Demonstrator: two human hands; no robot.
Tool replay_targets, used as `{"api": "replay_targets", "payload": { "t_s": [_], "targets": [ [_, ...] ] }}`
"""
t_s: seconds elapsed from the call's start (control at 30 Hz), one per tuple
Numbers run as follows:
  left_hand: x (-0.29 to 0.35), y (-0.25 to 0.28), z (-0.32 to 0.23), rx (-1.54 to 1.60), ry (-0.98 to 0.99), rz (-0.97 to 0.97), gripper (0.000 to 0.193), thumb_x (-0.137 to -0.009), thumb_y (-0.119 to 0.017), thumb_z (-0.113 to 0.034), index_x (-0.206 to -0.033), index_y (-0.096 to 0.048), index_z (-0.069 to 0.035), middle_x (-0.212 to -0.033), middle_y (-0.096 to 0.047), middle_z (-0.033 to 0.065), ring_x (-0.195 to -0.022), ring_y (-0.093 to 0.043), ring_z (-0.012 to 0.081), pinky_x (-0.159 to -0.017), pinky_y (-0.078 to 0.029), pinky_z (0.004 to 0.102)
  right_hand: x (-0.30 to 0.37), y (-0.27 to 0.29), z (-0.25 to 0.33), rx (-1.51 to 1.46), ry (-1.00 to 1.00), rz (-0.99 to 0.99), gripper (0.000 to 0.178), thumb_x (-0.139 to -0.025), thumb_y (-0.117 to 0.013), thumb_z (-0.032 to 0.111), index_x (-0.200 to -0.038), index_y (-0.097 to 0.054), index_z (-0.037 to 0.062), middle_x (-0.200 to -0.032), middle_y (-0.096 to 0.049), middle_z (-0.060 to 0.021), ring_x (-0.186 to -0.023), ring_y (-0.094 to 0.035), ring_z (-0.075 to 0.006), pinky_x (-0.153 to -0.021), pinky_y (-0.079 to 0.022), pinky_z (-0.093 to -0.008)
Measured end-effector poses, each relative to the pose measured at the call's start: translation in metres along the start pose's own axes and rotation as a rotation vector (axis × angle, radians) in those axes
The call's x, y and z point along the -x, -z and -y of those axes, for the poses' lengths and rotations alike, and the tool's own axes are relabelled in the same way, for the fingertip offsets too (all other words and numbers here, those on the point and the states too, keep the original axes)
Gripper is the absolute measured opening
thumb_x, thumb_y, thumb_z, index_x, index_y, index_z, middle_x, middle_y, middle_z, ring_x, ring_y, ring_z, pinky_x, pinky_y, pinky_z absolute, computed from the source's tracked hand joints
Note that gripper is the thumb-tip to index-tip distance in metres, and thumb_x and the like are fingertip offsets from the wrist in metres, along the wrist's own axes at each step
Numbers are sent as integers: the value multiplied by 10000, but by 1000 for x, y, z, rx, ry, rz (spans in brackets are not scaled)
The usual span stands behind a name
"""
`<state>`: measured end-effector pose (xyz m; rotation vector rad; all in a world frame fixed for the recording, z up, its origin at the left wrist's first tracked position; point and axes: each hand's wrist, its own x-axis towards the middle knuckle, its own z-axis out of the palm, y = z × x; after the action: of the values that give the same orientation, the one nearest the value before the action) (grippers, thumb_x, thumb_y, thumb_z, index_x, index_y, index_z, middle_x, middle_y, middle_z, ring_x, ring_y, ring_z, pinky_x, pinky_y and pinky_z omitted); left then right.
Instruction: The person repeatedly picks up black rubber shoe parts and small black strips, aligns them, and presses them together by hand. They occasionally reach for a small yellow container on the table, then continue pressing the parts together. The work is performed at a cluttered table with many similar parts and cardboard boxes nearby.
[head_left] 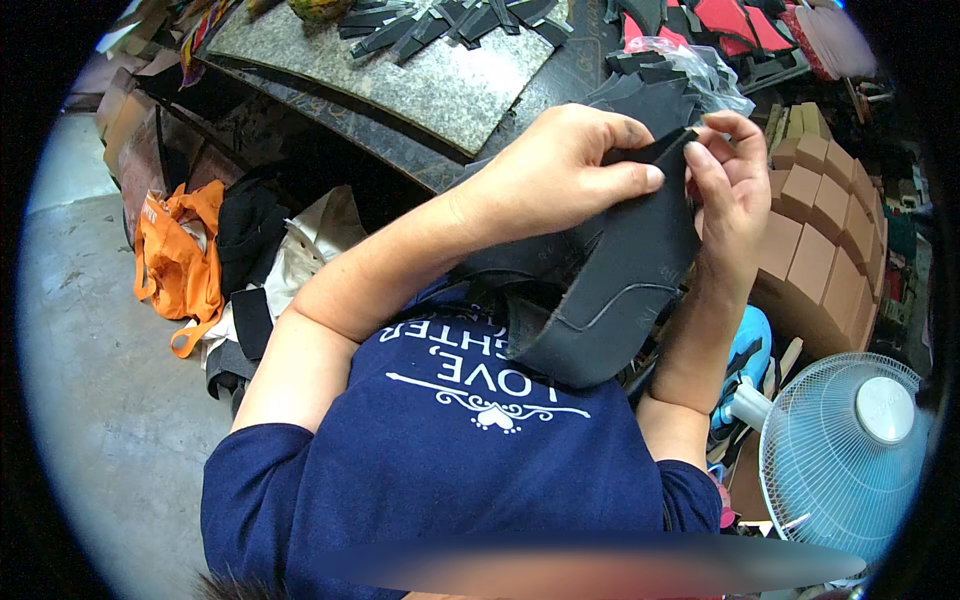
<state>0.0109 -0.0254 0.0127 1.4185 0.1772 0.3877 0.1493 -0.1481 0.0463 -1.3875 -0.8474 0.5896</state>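
A black leather-like piece (625,270), curved like part of a shoe upper, hangs from my hands in front of my chest. A thin curved line runs across its lower part. My left hand (575,160) grips its upper edge, thumb on the near face and the other fingers behind. At the piece's top corner my right hand (728,175) has its thumb and forefinger bent close together at the edge; whether anything small sits between them is too fine to make out. More black pieces (645,100) lie on the table just beyond my hands.
A grey speckled board (400,80) on the dark table carries several black strips (440,30). Clear plastic (705,75) and pink pieces (730,20) lie far right. Stacked brown boxes (820,240) and a fan (845,450) stand right; an orange bag (180,250) hangs left.
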Motion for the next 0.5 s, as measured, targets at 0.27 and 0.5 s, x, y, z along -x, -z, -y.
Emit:
{"api": "replay_targets", "payload": {
  "t_s": [0.27,0.5],
  "targets": [
    [8,-18,-1,-122,87,126,289,-812,-779,-221,-903,-681,35,-700,-631,87,-633,-603,138,-587,-474,284,32,28,20,184,-45,115,157,-900,-688,90,-1015,-650,-10,-873,-617,25,-754,-535,-37,-692,-427,-176],
    [8,-38,-3,69,-19,208,358,-857,-753,-296,-971,-644,25,-737,-623,49,-658,-543,84,-589,-449,290,40,24,29,126,107,-49,134,-866,-624,39,-991,-642,-4,-862,-603,2,-763,-530,-59,-710,-404,-185]
  ]
}}
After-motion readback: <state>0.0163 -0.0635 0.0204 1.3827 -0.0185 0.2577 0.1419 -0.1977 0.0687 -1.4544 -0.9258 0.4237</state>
